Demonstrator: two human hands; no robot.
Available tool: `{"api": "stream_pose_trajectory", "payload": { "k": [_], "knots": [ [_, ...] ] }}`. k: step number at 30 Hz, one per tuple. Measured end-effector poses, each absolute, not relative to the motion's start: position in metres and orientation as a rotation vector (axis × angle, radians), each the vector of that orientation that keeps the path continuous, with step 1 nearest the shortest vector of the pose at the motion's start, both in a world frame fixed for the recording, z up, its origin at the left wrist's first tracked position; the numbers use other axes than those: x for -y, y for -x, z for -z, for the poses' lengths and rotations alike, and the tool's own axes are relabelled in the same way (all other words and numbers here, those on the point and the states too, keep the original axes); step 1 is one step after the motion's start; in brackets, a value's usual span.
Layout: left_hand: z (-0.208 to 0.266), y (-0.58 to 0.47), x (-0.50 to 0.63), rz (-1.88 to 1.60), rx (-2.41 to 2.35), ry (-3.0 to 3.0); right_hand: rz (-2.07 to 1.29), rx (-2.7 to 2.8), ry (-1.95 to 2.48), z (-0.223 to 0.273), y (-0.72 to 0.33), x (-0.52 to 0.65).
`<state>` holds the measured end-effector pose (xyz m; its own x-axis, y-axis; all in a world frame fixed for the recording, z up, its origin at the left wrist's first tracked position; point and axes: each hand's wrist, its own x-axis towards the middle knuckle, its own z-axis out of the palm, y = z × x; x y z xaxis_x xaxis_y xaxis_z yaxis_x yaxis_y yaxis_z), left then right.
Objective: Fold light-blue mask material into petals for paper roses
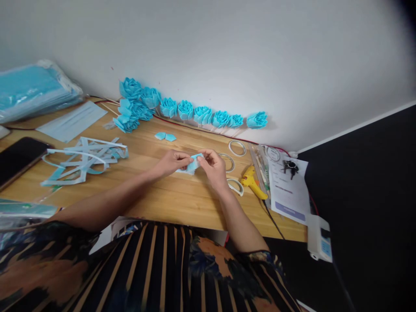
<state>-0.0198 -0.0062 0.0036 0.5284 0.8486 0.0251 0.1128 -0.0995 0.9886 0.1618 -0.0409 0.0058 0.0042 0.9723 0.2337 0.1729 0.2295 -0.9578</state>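
Between my two hands, a little above the wooden table, is a small piece of light blue mask fabric (195, 164). My left hand (173, 163) pinches its left side between thumb and fingers. My right hand (212, 165) grips the right side, thumb on top. Part of the fabric hides behind the fingers. Beyond my hands, two cut blue petals (165, 136) lie side by side on the table. Rolls of tape (228, 163) sit just right of my right hand, partly covered by it.
Blue fabric flowers (202, 115) line the wall. Cut strips (84, 160), a phone (22, 158), a flat sheet (73, 122) and packed masks (35, 89) lie left. A yellow glue gun (253, 182), keys (290, 168) and a paper (289, 195) are on the right.
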Motion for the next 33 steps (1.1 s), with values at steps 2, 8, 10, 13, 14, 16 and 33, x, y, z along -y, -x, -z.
{"api": "stream_pose_trajectory", "payload": {
  "k": [2,8,10,13,14,16,33],
  "knots": [
    [-0.004,0.02,0.006,-0.791,-0.868,-1.536,-0.972,1.384,1.153,-0.007,-0.16,0.041],
    [-0.006,0.02,0.006,-0.95,-0.927,-1.384,-0.78,1.448,1.191,-0.01,-0.159,0.043],
    [-0.006,0.021,0.006,-0.992,-0.925,-1.358,-0.507,1.558,1.22,-0.012,-0.159,0.045],
    [-0.005,0.02,0.006,-1.032,-0.882,-1.272,-0.216,1.732,1.204,-0.013,-0.159,0.047],
    [-0.005,0.019,0.007,-1.037,-0.857,-1.234,-0.173,1.765,1.2,-0.012,-0.158,0.048],
    [-0.004,0.017,0.009,-1.039,-0.807,-1.154,-0.15,1.797,1.21,-0.01,-0.156,0.048],
    [-0.002,0.008,0.013,-1.011,-0.647,-0.863,-0.141,1.811,1.184,-0.001,-0.155,0.044]
  ]
}}
